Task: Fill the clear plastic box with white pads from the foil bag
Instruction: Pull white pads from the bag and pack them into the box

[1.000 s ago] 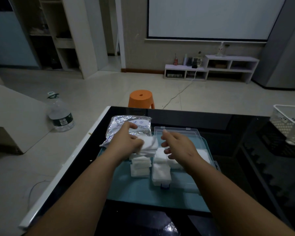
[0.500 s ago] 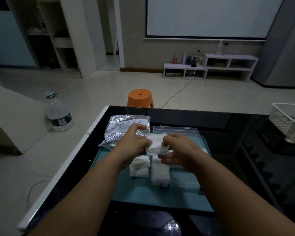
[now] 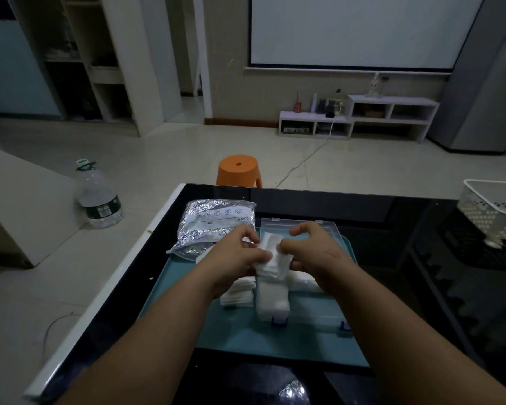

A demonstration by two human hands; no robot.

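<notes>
A small stack of white pads (image 3: 272,258) is held up between both hands above the clear plastic box (image 3: 313,314). My left hand (image 3: 237,258) grips its left side and my right hand (image 3: 313,252) pinches its right side. Inside the box a row of white pads (image 3: 272,299) fills the left part, and more pads (image 3: 301,280) lie under my right hand. Its clear lid (image 3: 298,226) lies open behind. A loose pile of pads (image 3: 237,293) sits on the teal tray (image 3: 234,334) left of the box. The foil bag (image 3: 214,223) lies at the tray's far left corner.
The tray rests on a black glass table (image 3: 421,287) with a white left edge. A white perforated basket (image 3: 494,211) stands at the right. On the floor beyond are an orange stool (image 3: 238,169) and a large water bottle (image 3: 98,195).
My left hand brought a bunch of pads from beside the foil bag toward the box. My right hand came in and took hold of the bunch's other side, lifting it slightly.
</notes>
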